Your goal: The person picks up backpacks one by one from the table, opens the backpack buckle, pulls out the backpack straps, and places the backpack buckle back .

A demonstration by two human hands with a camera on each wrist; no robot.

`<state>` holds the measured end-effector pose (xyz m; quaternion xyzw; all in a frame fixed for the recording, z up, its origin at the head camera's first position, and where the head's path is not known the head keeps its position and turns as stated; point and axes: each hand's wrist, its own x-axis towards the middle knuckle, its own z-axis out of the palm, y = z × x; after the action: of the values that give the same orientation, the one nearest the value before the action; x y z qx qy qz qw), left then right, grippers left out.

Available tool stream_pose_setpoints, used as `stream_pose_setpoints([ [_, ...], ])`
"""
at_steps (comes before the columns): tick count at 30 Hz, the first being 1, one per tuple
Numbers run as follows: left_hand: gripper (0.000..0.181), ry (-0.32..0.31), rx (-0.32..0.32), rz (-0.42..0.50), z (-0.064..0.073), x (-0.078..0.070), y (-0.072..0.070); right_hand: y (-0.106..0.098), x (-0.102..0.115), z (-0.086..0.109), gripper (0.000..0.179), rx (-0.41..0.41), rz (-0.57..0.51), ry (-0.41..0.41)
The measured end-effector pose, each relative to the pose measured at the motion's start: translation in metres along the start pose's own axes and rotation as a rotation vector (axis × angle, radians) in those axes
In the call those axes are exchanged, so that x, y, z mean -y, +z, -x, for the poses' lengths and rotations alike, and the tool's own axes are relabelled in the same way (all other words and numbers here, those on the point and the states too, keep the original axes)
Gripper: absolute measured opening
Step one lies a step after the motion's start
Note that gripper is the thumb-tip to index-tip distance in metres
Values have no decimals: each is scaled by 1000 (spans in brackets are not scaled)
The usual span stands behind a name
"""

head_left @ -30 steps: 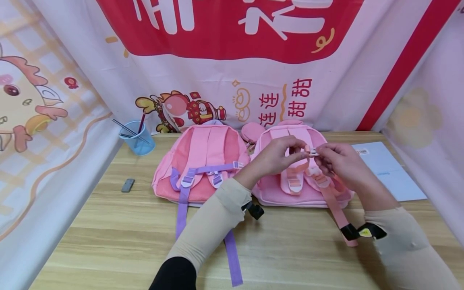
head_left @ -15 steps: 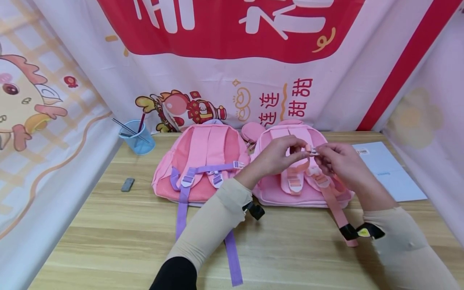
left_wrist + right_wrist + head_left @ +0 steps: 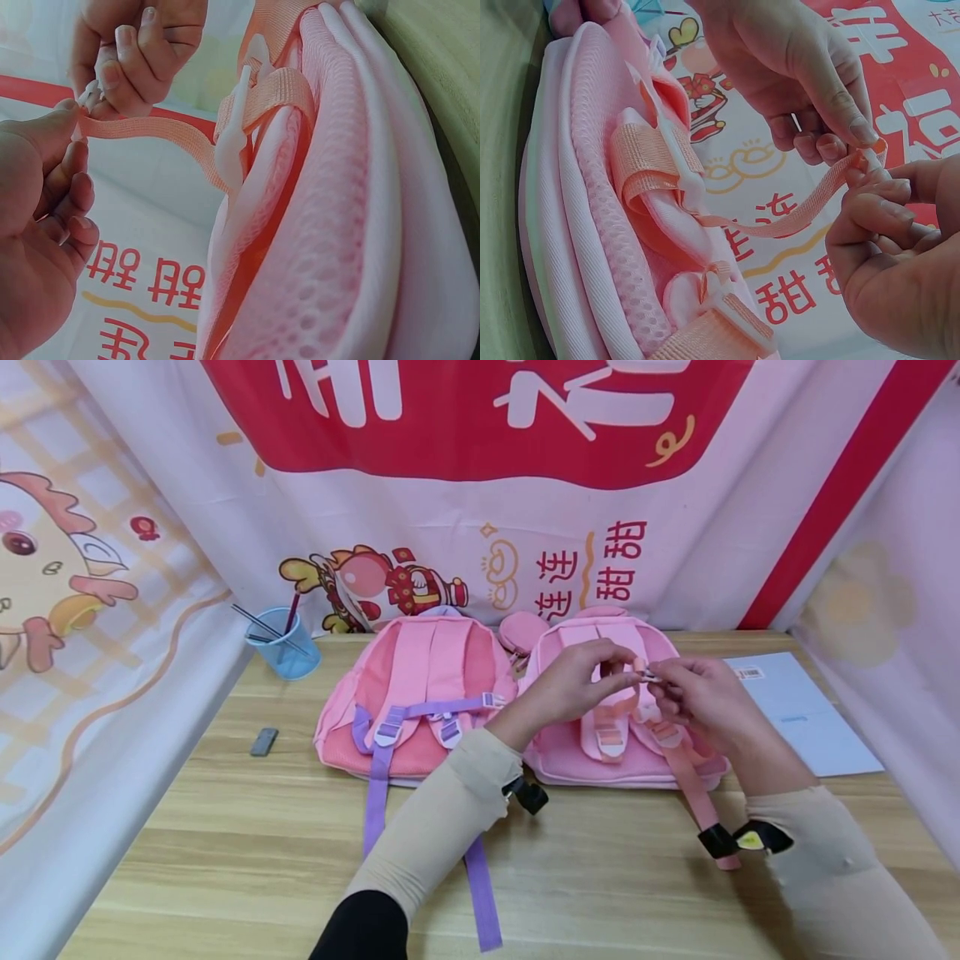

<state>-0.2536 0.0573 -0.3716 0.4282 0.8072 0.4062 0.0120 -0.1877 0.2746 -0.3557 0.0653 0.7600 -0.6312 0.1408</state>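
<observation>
A pink backpack (image 3: 558, 764) with peach straps lies on the table, back panel up. Above it, my left hand (image 3: 581, 681) pinches the end of a thin peach strap (image 3: 157, 126) between thumb and index finger. Close against it, my right hand (image 3: 697, 693) pinches a small white plastic buckle (image 3: 91, 91) at that strap end, its other fingers curled. Fingers partly cover the buckle, so whether its halves are joined is hidden. The strap runs in a slack curve down to a white adjuster (image 3: 231, 146) on the shoulder strap.
Left of it lies a second pink backpack (image 3: 337, 727) with purple straps; its chest strap (image 3: 446, 707) crosses the shoulder straps. A blue pen cup (image 3: 296, 662) and a grey eraser-like block (image 3: 264, 742) are farther left. A light blue booklet (image 3: 817, 718) lies right. A printed curtain (image 3: 450, 510) stands behind.
My right hand and forearm have shifted slightly left, and the buckle in my fingers has tilted a little. My left hand stays in place.
</observation>
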Motion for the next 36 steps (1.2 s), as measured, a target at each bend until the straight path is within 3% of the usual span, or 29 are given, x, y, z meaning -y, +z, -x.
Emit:
stream_pose_setpoints([
  [12, 35, -98, 102, 173, -2, 8, 2, -2, 2, 0, 39, -30, 59, 15],
  [22, 27, -101, 95, 278, -15, 10, 20, -7, 2, 5, 27, 19, -69, -24],
  [27, 21, -137, 61, 303, -18, 10, 25, -9, 2, 6, 26, 17, -118, -34],
  [36, 18, -197, 53, 311, -20, 9, 29, -14, 3, 10, 27, 3, -203, -52],
])
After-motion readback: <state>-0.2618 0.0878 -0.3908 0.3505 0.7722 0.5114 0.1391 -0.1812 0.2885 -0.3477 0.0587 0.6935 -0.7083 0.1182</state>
